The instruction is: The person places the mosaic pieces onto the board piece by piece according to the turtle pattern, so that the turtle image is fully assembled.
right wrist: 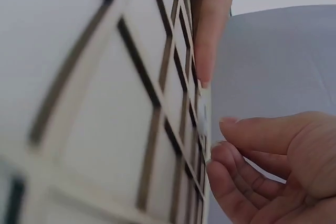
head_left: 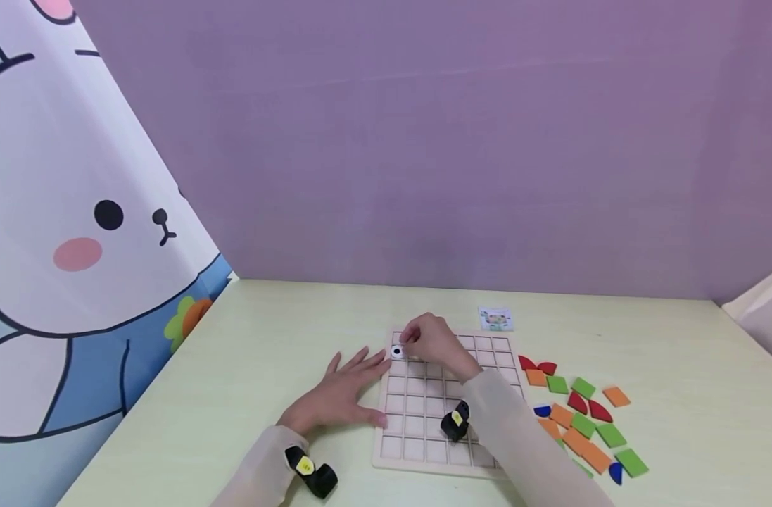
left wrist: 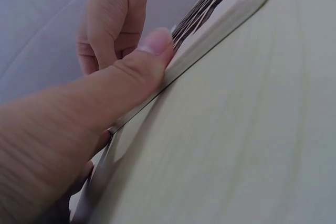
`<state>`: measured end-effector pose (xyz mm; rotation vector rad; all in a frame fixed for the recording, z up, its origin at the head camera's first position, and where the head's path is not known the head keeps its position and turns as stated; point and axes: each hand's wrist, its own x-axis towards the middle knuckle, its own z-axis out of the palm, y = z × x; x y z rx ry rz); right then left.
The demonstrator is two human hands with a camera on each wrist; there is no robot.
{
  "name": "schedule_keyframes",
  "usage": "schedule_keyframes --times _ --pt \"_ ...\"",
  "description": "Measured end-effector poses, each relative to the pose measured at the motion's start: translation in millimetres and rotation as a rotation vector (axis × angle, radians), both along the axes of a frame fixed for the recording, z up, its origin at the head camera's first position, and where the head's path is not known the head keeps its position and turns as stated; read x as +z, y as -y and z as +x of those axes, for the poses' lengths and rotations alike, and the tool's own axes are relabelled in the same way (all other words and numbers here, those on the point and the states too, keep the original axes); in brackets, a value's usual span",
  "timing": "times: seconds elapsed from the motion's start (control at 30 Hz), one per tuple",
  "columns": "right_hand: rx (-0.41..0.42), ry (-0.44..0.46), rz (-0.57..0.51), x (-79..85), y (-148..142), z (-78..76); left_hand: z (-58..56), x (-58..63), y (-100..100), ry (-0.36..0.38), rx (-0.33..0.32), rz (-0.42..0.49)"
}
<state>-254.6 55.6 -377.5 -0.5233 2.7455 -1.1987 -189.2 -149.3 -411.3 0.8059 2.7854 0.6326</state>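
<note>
A pale wooden grid board (head_left: pixel 417 448) lies on the table. The left hand (head_left: pixel 343 396) spreads at its left side, thumb and fingertips against the edge; the left wrist view shows the thumb (left wrist: pixel 131 74) pressing the rim. In a cell near the board's far left corner sits a white tile with a black eye-like dot (head_left: pixel 396 351). Just right of it is the right hand (head_left: pixel 431 343), bent low over the grid. Seen from the right wrist, its thumb (right wrist: pixel 257 132) and bent fingers stand slightly apart, nothing showing between them.
A small printed card (head_left: pixel 496 319) lies behind the board. Right of it are scattered orange pieces (head_left: pixel 616 396), green squares (head_left: pixel 610 434), red quarter-rounds (head_left: pixel 599 410) and blue pieces (head_left: pixel 616 472). A purple wall (head_left: pixel 462 155) borders the table's far side, with a cartoon-printed cloth (head_left: pixel 81 296) at left.
</note>
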Motion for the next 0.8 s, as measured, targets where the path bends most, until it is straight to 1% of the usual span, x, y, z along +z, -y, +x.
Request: schedule_keyframes --times 0.27,0.47,0.7,0.8 --pt "0.020 -0.013 0.031 10.3 -20 10.5 0.2 0.6 -1 -0.009 0.014 0.001" --pt "0.027 -0.022 0.029 13.0 -38 21.1 0.3 -2.1 1 -0.006 0.008 0.003" --pt "-0.016 -0.042 0.058 12.1 -64 33.7 0.5 -3.5 3 -0.006 0.001 0.008" --pt "-0.022 -0.070 0.085 12.1 -77 40.6 0.6 -4.7 4 -0.009 0.001 0.005"
